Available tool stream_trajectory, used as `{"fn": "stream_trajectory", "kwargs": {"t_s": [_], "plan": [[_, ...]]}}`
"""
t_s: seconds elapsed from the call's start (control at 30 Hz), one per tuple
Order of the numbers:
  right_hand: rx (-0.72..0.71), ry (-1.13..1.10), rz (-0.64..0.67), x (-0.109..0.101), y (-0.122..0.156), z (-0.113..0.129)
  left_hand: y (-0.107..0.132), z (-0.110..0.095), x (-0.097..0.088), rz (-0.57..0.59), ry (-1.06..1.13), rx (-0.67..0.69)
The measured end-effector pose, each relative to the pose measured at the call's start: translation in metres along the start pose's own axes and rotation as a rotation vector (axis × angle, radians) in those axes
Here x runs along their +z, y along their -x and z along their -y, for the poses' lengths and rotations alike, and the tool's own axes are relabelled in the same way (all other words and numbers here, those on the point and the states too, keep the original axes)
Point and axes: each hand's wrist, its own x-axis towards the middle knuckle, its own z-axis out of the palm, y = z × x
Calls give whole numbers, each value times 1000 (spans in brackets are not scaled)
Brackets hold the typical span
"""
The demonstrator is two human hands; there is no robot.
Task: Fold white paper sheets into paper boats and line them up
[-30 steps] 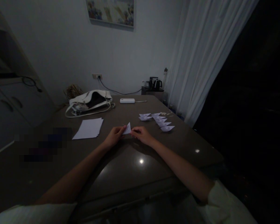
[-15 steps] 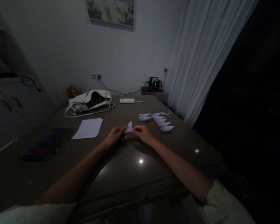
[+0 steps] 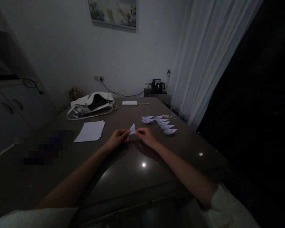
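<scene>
A small folded piece of white paper (image 3: pixel 132 129) with a pointed top is held between my two hands, just above the table. My left hand (image 3: pixel 118 138) pinches its left side between thumb and fingers. At its right corner, the fingertips of my right hand (image 3: pixel 146 136) are closed on the paper. Several folded white paper boats (image 3: pixel 170 131) stand in two groups to the right, beyond my right hand. Left of my left hand lies a stack of white paper sheets (image 3: pixel 90 130).
A white handbag (image 3: pixel 92 103) lies open at the back left of the dark table (image 3: pixel 133 177). Near the far edge is a white power strip or similar white device (image 3: pixel 129 103) with a short cord. Small scraps (image 3: pixel 167 116) lie behind the boats. A black kettle (image 3: pixel 159 86) stands beyond the table.
Both hands stay almost where they were, still holding the folded paper. The whole view has shifted very slightly.
</scene>
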Motion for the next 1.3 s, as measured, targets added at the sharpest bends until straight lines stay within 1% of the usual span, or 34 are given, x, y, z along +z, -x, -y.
{"fn": "stream_trajectory", "kwargs": {"t_s": [0.37,0.53,0.63,0.83,0.9,1.07,1.3], "plan": [[-6,20,22,1,-1,-2,2,2,-1,-31,-27,-24],[-36,20,105,-1,1,-1,2,5,-1,-22,-62,-20],[-53,41,131,0,1,1,2,4,0,-33,-94,-1],[-17,23,128,0,2,6,5,-2,1,-68,-117,14],[-27,11,156,0,3,7,5,-1,2,-70,-118,7],[-22,-16,298,1,5,7,6,1,4,-59,-149,9],[3,-77,328,1,5,13,6,-2,6,-68,-145,-12]]}}
